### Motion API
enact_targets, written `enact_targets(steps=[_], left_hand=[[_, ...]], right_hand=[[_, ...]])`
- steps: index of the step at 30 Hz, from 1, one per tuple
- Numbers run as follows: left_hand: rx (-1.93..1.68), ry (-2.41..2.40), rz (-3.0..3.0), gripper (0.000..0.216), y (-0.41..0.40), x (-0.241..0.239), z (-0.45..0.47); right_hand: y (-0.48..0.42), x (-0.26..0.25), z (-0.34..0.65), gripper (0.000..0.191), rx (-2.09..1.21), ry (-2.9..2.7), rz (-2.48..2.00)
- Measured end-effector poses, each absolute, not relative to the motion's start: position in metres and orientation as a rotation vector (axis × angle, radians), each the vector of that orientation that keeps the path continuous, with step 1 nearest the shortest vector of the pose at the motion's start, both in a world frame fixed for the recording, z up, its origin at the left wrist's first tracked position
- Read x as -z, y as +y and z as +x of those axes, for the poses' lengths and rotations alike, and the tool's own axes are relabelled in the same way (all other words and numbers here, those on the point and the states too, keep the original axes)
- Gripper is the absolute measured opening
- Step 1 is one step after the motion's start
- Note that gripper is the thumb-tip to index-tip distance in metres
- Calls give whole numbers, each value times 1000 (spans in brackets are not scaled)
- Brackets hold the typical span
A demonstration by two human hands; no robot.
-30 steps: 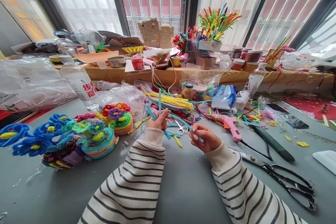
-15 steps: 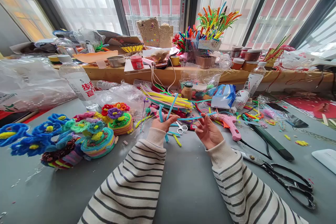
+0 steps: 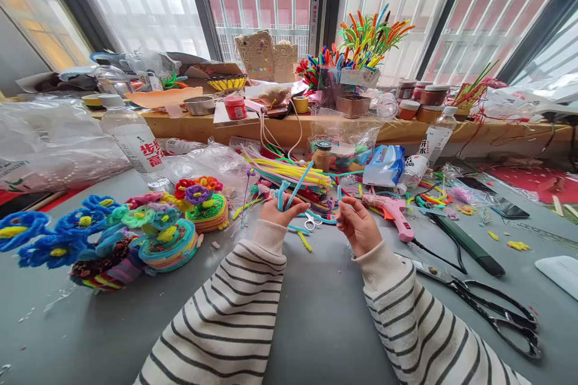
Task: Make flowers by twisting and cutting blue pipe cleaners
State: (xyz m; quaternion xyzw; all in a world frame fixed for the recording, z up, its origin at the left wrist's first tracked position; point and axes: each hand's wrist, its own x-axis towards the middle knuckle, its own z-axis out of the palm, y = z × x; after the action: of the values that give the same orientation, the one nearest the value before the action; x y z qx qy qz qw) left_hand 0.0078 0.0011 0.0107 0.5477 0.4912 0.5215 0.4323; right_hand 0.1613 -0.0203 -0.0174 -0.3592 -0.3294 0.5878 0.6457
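Observation:
My left hand [image 3: 279, 214] is closed around a bundle of light-blue pipe cleaners [image 3: 297, 185], whose ends stick up above the fingers. One strand runs from that bundle across to my right hand [image 3: 359, 224], which pinches it between thumb and fingertips. The strand sags a little between the hands, and a short end stands up above the right fingertips. Just behind the gap between my hands lie small white-handled scissors [image 3: 312, 221]. A yellow pipe cleaner piece [image 3: 304, 242] rests on the grey table near my left wrist.
Pipe-cleaner flower pots [image 3: 167, 243] stand to the left. A pink glue gun [image 3: 394, 213], a dark green bar [image 3: 469, 243] and large black-handled scissors [image 3: 487, 307] lie to the right. Behind my hands is a pile of coloured pipe cleaners [image 3: 293, 169], with a water bottle [image 3: 135, 135] at back left.
My right hand has turned slightly and lowered its grip. The strand between my hands has gone from nearly straight to sagging, with its end now pointing up.

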Motion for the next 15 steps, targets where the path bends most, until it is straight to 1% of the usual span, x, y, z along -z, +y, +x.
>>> enact_targets(steps=[3,7,11,15], left_hand=[[-1280,1211,1468,15,-1,-10,8],[-1207,1200,1537,25,-1,-6,7],[-1185,1180,1554,27,1,-3,7],[-1181,1144,1555,20,-1,-4,8]], right_hand=[[-21,20,160,15,-1152,-957,-944],[-24,20,159,14,-935,-1246,-1075],[-27,21,159,15,-843,-1419,-1095],[-28,21,158,15,-811,-1457,-1099]])
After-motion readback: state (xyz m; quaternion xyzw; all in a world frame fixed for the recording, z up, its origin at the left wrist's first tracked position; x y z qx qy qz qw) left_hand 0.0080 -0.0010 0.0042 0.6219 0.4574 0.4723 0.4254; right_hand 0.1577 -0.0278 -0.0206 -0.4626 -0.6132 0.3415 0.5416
